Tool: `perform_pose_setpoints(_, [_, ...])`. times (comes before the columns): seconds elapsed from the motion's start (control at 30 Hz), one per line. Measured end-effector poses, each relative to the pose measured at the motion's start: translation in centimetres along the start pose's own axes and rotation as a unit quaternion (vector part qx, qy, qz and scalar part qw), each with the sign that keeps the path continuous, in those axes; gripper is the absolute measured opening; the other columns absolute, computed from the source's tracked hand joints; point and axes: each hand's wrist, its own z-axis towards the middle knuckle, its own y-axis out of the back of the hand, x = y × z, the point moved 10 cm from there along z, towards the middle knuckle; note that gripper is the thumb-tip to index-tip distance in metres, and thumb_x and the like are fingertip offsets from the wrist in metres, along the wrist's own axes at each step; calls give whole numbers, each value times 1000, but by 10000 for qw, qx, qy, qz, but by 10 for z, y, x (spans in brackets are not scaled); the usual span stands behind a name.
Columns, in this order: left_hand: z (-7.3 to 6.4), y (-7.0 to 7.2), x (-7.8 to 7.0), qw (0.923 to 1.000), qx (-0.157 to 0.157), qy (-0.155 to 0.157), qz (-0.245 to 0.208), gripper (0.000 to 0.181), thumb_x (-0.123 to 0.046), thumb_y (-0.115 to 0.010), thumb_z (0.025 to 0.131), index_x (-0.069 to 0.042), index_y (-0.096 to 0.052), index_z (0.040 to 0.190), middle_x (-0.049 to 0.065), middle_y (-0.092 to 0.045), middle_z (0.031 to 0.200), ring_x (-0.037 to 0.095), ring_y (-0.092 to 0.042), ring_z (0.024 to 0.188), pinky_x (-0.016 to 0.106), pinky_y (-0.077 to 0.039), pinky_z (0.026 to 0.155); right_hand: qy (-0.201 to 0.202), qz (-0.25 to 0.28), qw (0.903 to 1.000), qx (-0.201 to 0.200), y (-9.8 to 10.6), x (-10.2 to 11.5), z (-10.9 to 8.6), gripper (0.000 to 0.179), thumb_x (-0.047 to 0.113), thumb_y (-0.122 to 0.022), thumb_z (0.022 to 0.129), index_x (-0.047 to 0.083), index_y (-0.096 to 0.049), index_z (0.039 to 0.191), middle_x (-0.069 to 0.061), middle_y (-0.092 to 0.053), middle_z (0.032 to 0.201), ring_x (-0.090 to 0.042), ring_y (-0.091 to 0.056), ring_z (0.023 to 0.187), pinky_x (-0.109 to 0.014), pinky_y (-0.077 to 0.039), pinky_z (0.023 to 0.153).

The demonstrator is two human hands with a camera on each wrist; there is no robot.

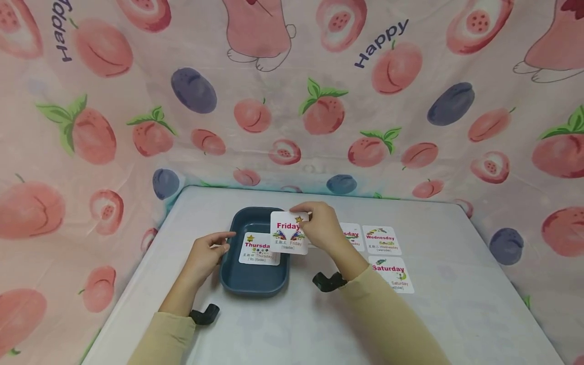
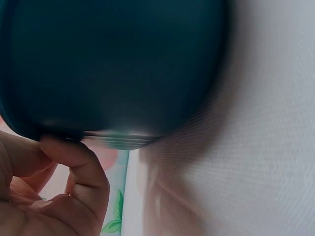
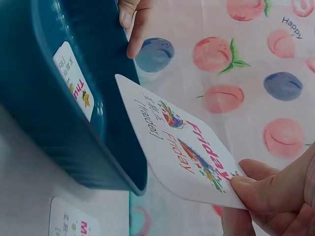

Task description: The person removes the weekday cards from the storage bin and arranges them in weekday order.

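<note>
A white flash card reading "Friday" is pinched at its upper right corner by my right hand, thumb on the printed face. It hangs over the right rim of a dark blue rectangular tray. Inside the tray lies a "Thursday" card, its right end partly covered by the Friday card in the head view. My left hand grips the tray's left rim between thumb and fingers. In the left wrist view, the fingers meet the rim from below.
Right of the tray, a "Wednesday" card and a "Saturday" card lie on the white table. Another card is half hidden behind my right hand. A card starting with "M" lies beside the tray. Fruit-printed cloth hangs behind.
</note>
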Motion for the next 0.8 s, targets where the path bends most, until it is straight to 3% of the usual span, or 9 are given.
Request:
perform_pose_setpoints(0.5, [1,1,2,9999,-37,47,-112,37,-4,-60,106,-14,-73,139,10,-56,113,19,-55,83,29,-53,66,-148,-164,9998,-13,26,-27,-23,43,-1,-71,93,26,-82,125,-5,-72,118,-25,-57,92,-31,-46,71])
perform_pose_setpoints(0.8, [2,-1,3,9999,4,51,-91,38,-5,-60,106,-15,-73,139,10,-55,112,19,-55,84,29,-54,68,-297,-234,9993,-36,36,-59,-32,44,-3,-71,91,24,-82,125,-7,-72,129,-25,-56,93,-33,-43,73])
